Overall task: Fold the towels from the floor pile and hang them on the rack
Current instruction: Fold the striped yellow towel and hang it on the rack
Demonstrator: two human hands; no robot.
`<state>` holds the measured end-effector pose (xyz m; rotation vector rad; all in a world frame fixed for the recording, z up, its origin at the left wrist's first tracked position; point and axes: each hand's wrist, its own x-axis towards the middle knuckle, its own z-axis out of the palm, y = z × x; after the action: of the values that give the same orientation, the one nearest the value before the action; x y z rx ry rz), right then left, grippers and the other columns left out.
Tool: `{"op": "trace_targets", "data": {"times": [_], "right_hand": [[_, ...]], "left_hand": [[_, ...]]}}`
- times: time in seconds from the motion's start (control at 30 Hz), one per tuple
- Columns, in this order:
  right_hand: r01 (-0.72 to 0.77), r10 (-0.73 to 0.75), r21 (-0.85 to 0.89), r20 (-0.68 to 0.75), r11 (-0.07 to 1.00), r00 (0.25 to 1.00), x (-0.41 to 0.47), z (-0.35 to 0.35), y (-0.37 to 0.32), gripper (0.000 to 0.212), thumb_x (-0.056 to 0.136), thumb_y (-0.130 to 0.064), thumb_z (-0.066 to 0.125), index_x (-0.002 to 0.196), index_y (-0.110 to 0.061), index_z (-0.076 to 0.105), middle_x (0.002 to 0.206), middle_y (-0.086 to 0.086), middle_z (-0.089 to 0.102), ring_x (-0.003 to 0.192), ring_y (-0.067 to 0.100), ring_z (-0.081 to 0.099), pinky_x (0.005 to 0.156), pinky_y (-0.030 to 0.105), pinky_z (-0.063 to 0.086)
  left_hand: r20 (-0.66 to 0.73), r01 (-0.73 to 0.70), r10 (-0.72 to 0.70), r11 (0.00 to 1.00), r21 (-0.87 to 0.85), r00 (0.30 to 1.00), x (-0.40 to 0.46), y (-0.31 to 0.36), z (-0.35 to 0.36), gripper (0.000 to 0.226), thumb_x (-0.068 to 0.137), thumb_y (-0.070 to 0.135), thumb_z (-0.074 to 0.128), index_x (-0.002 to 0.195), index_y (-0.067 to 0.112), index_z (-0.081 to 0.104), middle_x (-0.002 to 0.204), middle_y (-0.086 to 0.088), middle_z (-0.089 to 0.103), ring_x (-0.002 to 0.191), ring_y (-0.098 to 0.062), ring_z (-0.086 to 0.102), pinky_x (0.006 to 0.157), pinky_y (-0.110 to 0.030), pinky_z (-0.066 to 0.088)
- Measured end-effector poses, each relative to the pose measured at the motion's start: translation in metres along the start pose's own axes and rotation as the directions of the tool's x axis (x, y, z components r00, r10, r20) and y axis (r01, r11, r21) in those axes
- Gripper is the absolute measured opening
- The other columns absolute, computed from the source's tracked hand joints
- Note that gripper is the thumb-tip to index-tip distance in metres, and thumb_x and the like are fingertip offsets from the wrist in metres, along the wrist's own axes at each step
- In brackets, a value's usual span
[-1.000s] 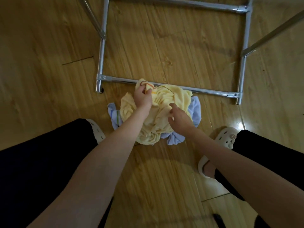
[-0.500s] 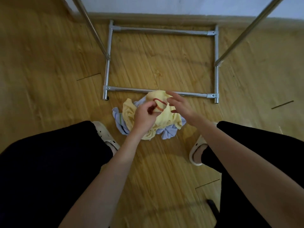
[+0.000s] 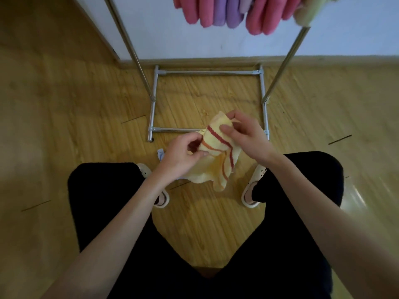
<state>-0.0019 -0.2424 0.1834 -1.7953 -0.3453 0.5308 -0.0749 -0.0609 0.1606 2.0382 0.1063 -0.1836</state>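
Both hands grasp the yellow towel (image 3: 216, 147) between them: left hand (image 3: 183, 156) at eight o'clock, right hand (image 3: 244, 137) at two.

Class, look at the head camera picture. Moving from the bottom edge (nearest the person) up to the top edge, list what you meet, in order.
Yellow towel held in both hands → rack's near floor bar → rack's far floor bar → baseboard → pink and purple towels hanging on the rack.

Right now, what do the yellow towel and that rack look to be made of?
Yellow towel: soft woven cloth, probably cotton; it hangs limp and creased from both hands, with red and orange stripes. Rack: metal tubing, likely steel, with a shiny silvery finish and clamped joints.
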Motion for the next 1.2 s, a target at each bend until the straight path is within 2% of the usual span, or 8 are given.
{"op": "trace_targets", "data": {"times": [0.23,0.3,0.4,0.5,0.6,0.8,1.0,1.2], "right_hand": [[0.217,-0.216,-0.114,0.026,0.969,0.976,-0.048,-0.002,-0.06,0.017,0.095,-0.016,0.054,0.101,-0.007,0.068,0.068,0.031,0.057,0.047,0.029,0.048,0.044,0.033,0.037],[0.237,-0.23,-0.127,0.062,0.963,0.971,-0.06,-0.004,-0.075,0.017,0.096,-0.009,0.054,0.101,-0.004,0.068,0.067,0.028,0.059,0.042,0.006,0.046,0.043,0.013,0.032],[0.277,-0.257,-0.181,0.127,0.944,0.958,-0.07,-0.006,-0.091,0.016,0.094,-0.009,0.055,0.1,-0.006,0.07,0.07,0.018,0.064,0.052,0.002,0.048,0.052,0.011,0.035],[0.315,-0.285,-0.216,0.16,0.924,0.945,-0.078,-0.006,-0.103,0.016,0.094,-0.01,0.056,0.098,-0.015,0.071,0.072,0.018,0.066,0.053,0.015,0.049,0.052,0.02,0.037],[0.292,-0.272,-0.222,0.116,0.93,0.955,-0.086,-0.011,-0.111,0.015,0.094,-0.007,0.056,0.098,-0.006,0.07,0.056,-0.008,0.062,0.044,0.005,0.049,0.046,0.012,0.033],[0.262,-0.261,-0.21,0.034,0.942,0.965,-0.092,-0.02,-0.103,0.013,0.087,-0.023,0.067,0.083,-0.011,0.07,0.072,0.008,0.067,0.059,0.029,0.059,0.053,0.033,0.045],[0.12,-0.149,-0.304,-0.075,0.945,0.986,-0.103,-0.022,-0.061,0.011,0.09,-0.02,0.063,0.088,-0.012,0.07,0.078,0.003,0.07,0.075,0.02,0.065,0.073,0.031,0.05],[0.024,-0.112,-0.378,-0.213,0.926,0.97,-0.112,-0.013,-0.025,0.009,0.088,-0.017,0.066,0.081,-0.014,0.07,0.073,0.0,0.064,0.068,0.005,0.055,0.064,0.019,0.037]], "left_hand": [[0.031,0.057,-0.058,0.998,0.009,0.998,-0.038,0.048,-0.028,0.063,0.065,0.065,0.073,0.11,0.023,0.062,0.098,0.006,0.067,0.089,-0.014,0.064,0.084,-0.046,0.053],[-0.099,0.021,-0.018,0.999,0.03,0.995,-0.045,0.058,-0.037,0.075,0.063,0.066,0.069,0.125,0.031,0.049,0.11,0.009,0.055,0.093,-0.008,0.061,0.084,-0.039,0.054],[-0.123,-0.144,0.156,0.984,0.102,0.98,-0.054,0.074,-0.048,0.085,0.069,0.055,0.07,0.143,0.039,0.031,0.126,0.01,0.037,0.108,-0.002,0.049,0.092,-0.027,0.047],[-0.044,-0.206,0.212,0.973,0.108,0.976,-0.058,0.086,-0.054,0.05,0.079,0.038,0.07,0.127,0.035,0.054,0.12,0.009,0.047,0.11,-0.004,0.048,0.097,-0.03,0.044],[-0.054,-0.241,0.244,0.969,0.045,0.968,-0.063,0.095,-0.058,0.009,0.089,0.02,0.065,0.093,0.027,0.069,0.092,0.01,0.065,0.087,0.0,0.059,0.076,-0.021,0.046],[-0.224,-0.333,0.317,0.942,-0.037,0.922,-0.077,0.12,-0.071,0.033,0.096,0.025,0.053,0.078,0.0,0.064,0.063,-0.009,0.057,0.059,-0.002,0.049,0.055,-0.016,0.038],[-0.454,-0.266,0.136,0.934,-0.237,0.881,-0.083,0.125,-0.076,0.034,0.099,0.021,0.049,0.082,-0.007,0.058,0.068,-0.021,0.05,0.063,-0.017,0.048,0.058,-0.026,0.041],[-0.475,-0.192,-0.157,0.773,-0.605,0.866,-0.097,0.134,-0.082,0.028,0.097,0.029,0.052,0.073,0.014,0.056,0.063,0.002,0.056,0.062,-0.012,0.056,0.062,-0.029,0.051]]}}
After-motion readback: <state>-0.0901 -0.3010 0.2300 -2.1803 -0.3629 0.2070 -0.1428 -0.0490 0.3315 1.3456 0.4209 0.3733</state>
